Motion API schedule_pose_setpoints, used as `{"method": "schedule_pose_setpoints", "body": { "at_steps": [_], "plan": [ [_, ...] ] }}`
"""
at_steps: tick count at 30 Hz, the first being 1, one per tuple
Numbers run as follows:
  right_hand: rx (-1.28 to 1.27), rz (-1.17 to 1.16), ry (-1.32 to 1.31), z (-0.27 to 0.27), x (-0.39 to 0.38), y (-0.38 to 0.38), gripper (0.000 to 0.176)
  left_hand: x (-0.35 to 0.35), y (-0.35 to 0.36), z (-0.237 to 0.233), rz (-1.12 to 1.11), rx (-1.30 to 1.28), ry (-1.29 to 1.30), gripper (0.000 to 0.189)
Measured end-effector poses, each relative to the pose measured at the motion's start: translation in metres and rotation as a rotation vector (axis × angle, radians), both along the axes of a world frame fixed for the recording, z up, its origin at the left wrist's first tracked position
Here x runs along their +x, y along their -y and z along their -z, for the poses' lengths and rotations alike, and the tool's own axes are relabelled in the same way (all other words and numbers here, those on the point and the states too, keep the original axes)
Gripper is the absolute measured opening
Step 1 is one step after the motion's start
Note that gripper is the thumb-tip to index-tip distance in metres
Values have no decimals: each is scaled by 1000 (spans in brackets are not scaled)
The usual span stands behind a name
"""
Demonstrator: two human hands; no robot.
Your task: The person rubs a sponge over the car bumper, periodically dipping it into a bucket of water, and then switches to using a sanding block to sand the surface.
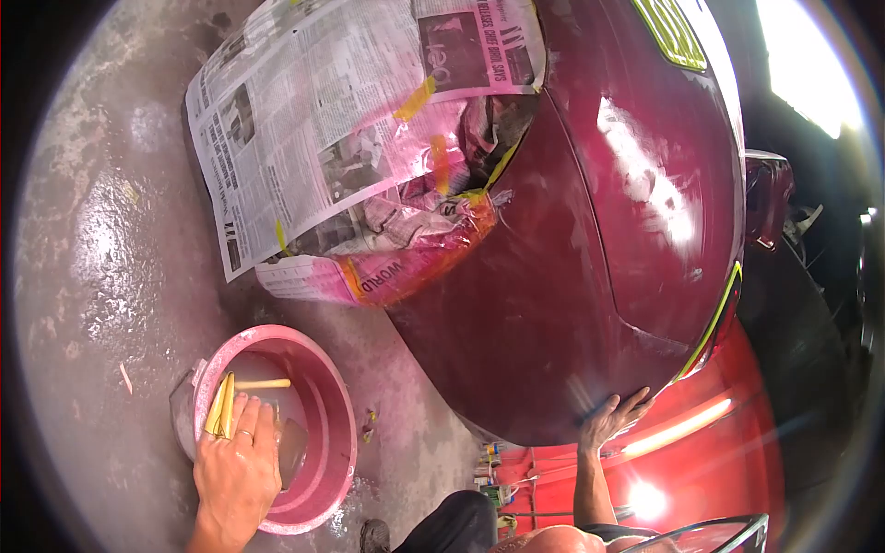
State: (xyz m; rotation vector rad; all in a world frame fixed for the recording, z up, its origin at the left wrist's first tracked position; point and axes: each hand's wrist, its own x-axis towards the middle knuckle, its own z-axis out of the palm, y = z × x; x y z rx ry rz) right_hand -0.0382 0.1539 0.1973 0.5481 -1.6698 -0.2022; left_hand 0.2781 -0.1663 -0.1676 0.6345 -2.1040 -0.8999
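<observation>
My left hand [238, 465], wet and with a ring on one finger, reaches into a pink bucket [343, 442]. Its fingers are close together against yellow strips [221, 405] of a material I cannot make out. Another yellow piece [263, 383] sticks out sideways over the bucket. Murky liquid [293, 447] shows inside, partly behind the hand. My right hand [613, 419] rests with fingers spread at the lower edge of a dark red car body panel [516, 359]. That panel looks dull, with pale smears on the part above.
Newspaper [286, 120] taped with yellow tape covers the car's left part. A lamp edged in yellow-green tape [678, 32] sits at top right. Wet concrete floor [111, 304] lies at left. Small containers [489, 465] stand behind a dark-clothed leg [452, 525].
</observation>
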Motion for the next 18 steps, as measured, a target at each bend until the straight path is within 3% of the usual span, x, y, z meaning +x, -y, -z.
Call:
{"method": "schedule_pose_setpoints", "body": {
  "at_steps": [5, 8, 11, 15, 18],
  "plan": [
    [-20, -47, -7, 5, 6, 10, 69, -1, -7, -1, 22, 15, 100, 35],
    [-34, -204, 139, 10, 22, 26, 84, -1, -10, -2, 43, 109, 237, 42],
    [95, -72, -23, 4, 13, 10, 92, 0, -12, 4, 41, 30, 268, 41],
    [62, -114, 22, 5, 13, 9, 105, -2, -14, 2, 20, 14, 321, 39],
    [42, -58, 21, 7, 17, 8, 94, -6, -17, 0, -4, -43, 325, 36]
  ]
}}
